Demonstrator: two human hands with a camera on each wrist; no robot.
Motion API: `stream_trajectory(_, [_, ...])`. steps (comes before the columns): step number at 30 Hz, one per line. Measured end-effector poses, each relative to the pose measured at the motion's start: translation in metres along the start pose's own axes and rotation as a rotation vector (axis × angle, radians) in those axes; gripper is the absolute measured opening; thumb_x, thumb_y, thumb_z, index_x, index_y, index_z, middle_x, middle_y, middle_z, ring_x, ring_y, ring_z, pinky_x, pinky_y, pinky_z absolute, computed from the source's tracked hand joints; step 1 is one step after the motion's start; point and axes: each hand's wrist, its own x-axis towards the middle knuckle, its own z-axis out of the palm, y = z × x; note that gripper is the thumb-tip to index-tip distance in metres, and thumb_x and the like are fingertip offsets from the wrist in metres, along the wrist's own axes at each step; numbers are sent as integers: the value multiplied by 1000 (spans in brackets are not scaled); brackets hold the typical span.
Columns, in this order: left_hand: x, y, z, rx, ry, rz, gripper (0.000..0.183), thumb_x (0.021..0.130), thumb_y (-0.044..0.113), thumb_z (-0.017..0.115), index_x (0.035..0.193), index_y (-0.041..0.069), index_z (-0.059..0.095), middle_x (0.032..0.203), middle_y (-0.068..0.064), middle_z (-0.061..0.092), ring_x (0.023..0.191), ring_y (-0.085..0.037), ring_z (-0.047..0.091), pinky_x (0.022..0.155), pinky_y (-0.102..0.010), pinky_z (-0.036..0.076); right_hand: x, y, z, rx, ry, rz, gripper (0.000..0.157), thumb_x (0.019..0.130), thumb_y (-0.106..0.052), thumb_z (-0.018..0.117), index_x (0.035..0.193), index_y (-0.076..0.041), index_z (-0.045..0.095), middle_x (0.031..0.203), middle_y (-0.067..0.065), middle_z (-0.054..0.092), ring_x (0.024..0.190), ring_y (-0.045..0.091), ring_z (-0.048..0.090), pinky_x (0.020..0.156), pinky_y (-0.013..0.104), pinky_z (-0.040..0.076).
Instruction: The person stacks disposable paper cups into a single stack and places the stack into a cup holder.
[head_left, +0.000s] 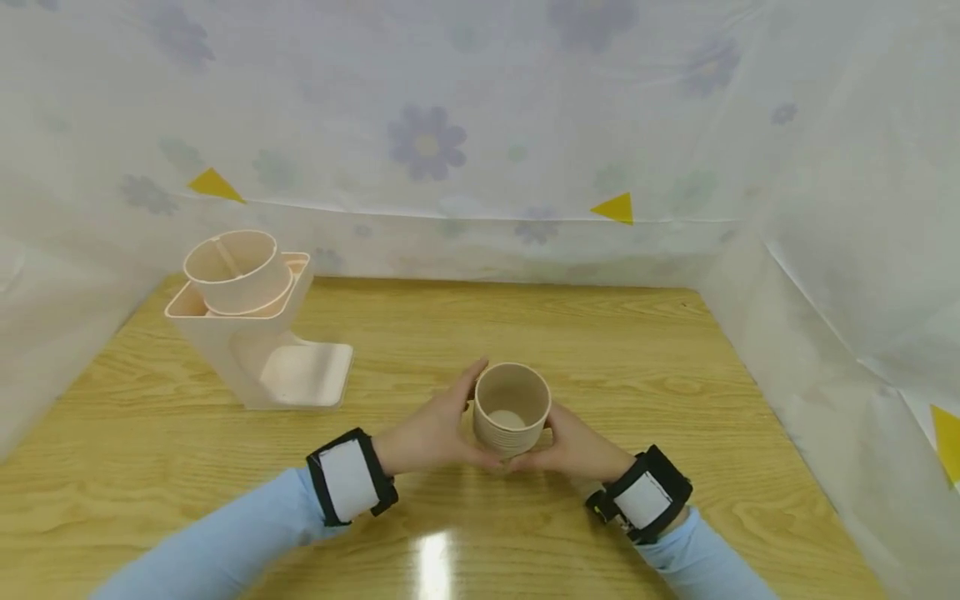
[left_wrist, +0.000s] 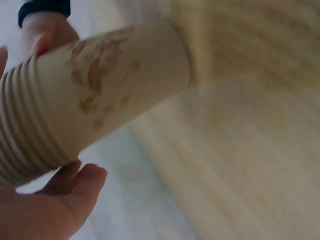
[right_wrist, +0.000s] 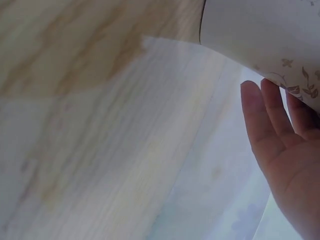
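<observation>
A stack of paper cups (head_left: pixel 512 435) stands upright near the middle of the table, its mouth facing up toward the head view. From the left, my left hand (head_left: pixel 435 429) curves around it, thumb and fingers against the side. My right hand (head_left: pixel 577 442) holds the opposite side. In the left wrist view, several stacked rims show on the cups (left_wrist: pixel 115 80), with a brown floral print below. In the right wrist view, the fingers of my right hand (right_wrist: pixel 285 145) lie along the printed wall of the lowest cup (right_wrist: pixel 250 30). The far fingers are partly hidden.
At the left of the wooden table (head_left: pixel 600 333) stands a pale cream stand (head_left: pixel 247 358) with a flat foot and a round open cylinder (head_left: pixel 247 292) on top. White flowered sheeting (head_left: pixel 510 108) walls the back and sides, with yellow triangles (head_left: pixel 617 208) on it.
</observation>
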Motion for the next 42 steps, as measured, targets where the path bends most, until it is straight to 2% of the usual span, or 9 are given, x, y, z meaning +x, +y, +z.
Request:
stream_trajectory(6, [4,-13,16,-97,99,69,92,65,17,85,141,13,33,137,-4,45,126,-22,44,103,-44,40,-1,0,0,-2,17,9,77,72,-23,81,137,-16,41,134,6,50,124,24,45,104,49,32])
stream_trajectory(10, [4,-17,17,-85,143,71,88,65,19,86,138,12,37,133,-4,48,123,-23,47,99,-44,43,1,-3,-2,-34,1,-2,79,71,-24,81,138,-15,39,134,6,50,123,23,46,103,46,36])
stream_trajectory(13, [2,-16,10,-55,177,76,86,66,20,85,138,13,38,133,-4,49,121,-23,49,98,-43,45,2,-8,-6,-108,-7,-11,88,70,-22,82,142,-12,32,139,8,45,124,25,45,98,46,41])
stream_trajectory(19, [-11,-3,-18,29,346,128,83,66,16,85,135,10,40,128,-7,53,114,-22,53,91,-40,48,6,-18,-16,-230,67,-37,96,72,-19,81,146,-6,21,137,16,43,125,32,42,96,49,42])
stream_trajectory(25, [-35,22,-48,161,564,214,82,64,15,86,134,8,44,126,-9,55,109,-24,55,86,-42,50,0,-21,-25,-246,150,-84,92,75,-17,78,147,-8,21,137,16,43,123,32,43,97,48,41])
stream_trajectory(28, [-49,35,-66,209,670,234,81,64,12,85,134,11,44,125,-6,55,110,-19,56,84,-34,51,-1,-19,-28,-233,164,-92,89,76,-15,77,147,-9,22,136,14,44,122,31,44,96,47,42])
stream_trajectory(32, [-66,52,-89,270,824,220,76,66,10,83,133,12,46,123,-2,57,103,-1,54,80,-14,46,-2,-18,-28,-211,159,-75,87,78,-17,76,146,-10,23,136,12,44,123,32,43,97,48,41])
stream_trajectory(35, [-76,64,-106,284,935,178,73,68,11,81,132,14,48,121,3,57,97,5,53,77,-7,43,-3,-18,-28,-203,162,-72,85,79,-17,75,146,-10,24,136,13,44,123,31,43,97,49,41])
stream_trajectory(42, [-94,79,-145,221,1127,79,68,71,12,79,131,23,49,117,11,55,96,-3,56,74,-8,45,-3,-20,-27,-210,175,-79,81,80,-16,74,145,-8,26,135,14,46,122,33,44,95,49,41])
